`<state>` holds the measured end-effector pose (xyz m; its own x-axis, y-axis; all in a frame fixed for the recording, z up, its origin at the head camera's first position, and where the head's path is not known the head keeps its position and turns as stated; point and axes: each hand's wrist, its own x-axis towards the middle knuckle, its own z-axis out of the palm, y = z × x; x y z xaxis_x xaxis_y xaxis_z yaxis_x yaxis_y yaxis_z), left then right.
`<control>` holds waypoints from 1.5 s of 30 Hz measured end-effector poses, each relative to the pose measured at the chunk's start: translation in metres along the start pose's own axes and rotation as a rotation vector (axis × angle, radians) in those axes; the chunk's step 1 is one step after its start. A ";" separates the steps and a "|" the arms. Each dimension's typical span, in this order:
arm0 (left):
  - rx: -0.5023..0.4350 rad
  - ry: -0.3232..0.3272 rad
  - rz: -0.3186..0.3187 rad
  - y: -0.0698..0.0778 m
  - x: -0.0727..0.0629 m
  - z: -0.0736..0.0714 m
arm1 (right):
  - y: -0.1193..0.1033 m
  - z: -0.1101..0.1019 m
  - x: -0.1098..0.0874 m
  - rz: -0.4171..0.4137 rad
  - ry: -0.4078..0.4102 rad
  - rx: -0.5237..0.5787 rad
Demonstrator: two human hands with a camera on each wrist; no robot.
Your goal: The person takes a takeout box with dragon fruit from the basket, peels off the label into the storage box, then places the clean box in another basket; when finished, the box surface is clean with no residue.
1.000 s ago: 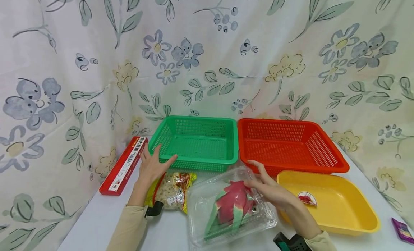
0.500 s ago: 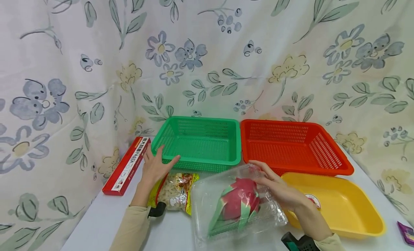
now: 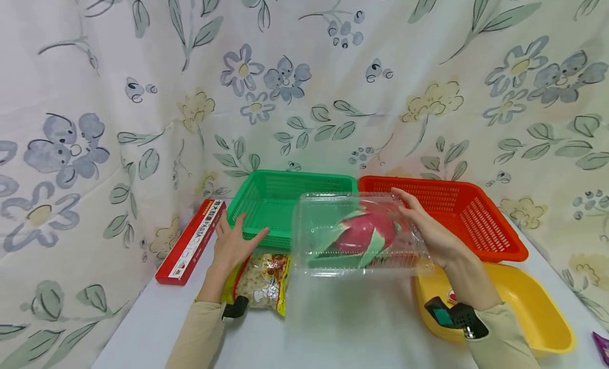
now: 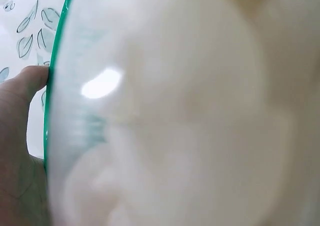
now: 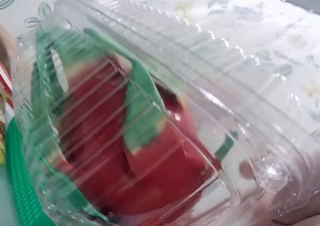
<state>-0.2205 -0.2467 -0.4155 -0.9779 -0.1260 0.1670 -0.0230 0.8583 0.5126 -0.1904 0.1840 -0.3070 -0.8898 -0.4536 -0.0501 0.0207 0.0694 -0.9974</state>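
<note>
My right hand (image 3: 440, 237) grips the right side of a clear plastic clamshell box (image 3: 304, 221). A pink dragon fruit (image 3: 366, 231) with green scales lies inside; in the right wrist view the dragon fruit (image 5: 150, 156) shows through the ribbed plastic. The box is held up and tilted in front of the green basket (image 3: 276, 200) and red basket (image 3: 471, 215). My left hand (image 3: 235, 247) has its fingers spread at the green basket's front left corner, above a bag of pasta shells (image 3: 261, 284). A blurred pale surface fills most of the left wrist view.
A yellow tub (image 3: 523, 305) stands at the front right, partly behind my right wrist. A red and white pasta box (image 3: 190, 245) lies left of the green basket. A purple packet (image 3: 601, 345) sits at the right edge. Floral cloth (image 3: 304, 83) hangs behind.
My right hand has lifted the clamshell box with the dragon fruit upward and tilted it, so it overlaps the baskets. My left hand keeps its place. The head view has shifted slightly left.
</note>
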 end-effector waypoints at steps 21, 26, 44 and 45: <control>-0.068 0.048 -0.015 0.002 0.000 0.005 | -0.010 0.059 0.152 0.131 0.509 0.266; -0.064 0.061 -0.019 0.002 0.001 0.005 | 0.003 0.073 0.169 0.112 0.567 0.236; -0.052 0.053 -0.041 0.002 0.000 0.005 | 0.022 0.089 0.198 0.118 0.340 -0.007; -0.055 0.051 -0.036 0.002 0.000 0.004 | 0.024 0.091 0.199 0.117 0.339 -0.005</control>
<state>-0.2211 -0.2428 -0.4179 -0.9648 -0.1829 0.1891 -0.0456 0.8243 0.5643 -0.3254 0.0148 -0.3458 -0.9823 -0.1214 -0.1425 0.1297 0.1077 -0.9857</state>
